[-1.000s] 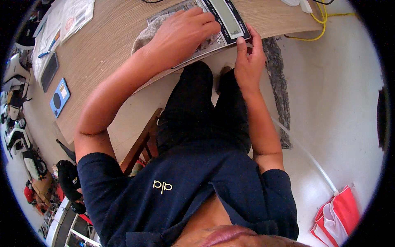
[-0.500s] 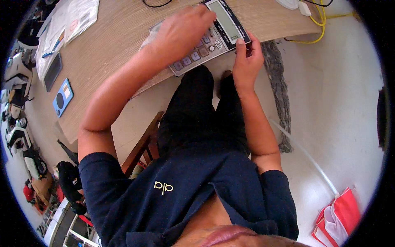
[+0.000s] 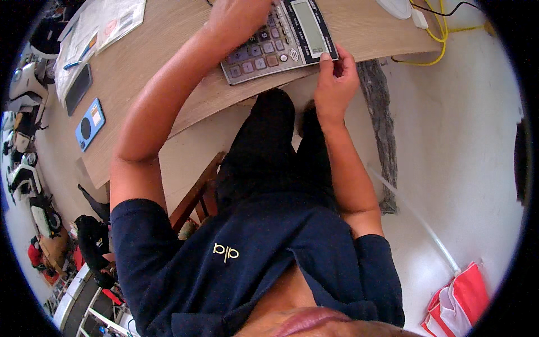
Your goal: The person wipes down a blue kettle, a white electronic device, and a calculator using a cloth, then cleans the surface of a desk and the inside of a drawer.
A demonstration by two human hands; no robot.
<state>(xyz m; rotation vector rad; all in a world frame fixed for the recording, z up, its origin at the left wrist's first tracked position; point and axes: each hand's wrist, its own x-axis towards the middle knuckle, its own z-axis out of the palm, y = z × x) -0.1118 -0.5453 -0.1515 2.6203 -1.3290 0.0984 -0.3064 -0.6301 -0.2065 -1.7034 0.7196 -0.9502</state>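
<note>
Overhanging pale floor (image 3: 449,112), the desk (image 3: 368,28) bears a calculator (image 3: 261,60) right fingers (image 3: 347,63) pinch, left (image 3: 238,22) unclear.

Yellow letters (image 3: 225,253) are on the front of a dark blue shirt (image 3: 252,269). Small marks are on the keys (image 3: 266,48) and black strip (image 3: 299,35) of the grey calculator (image 3: 283,42). A red round stamp (image 3: 110,26) on white paper (image 3: 127,18) is too tiny to read.

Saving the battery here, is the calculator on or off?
The calculator looks on: a small dark mark shows at the end of its display nearest the right hand.
</note>
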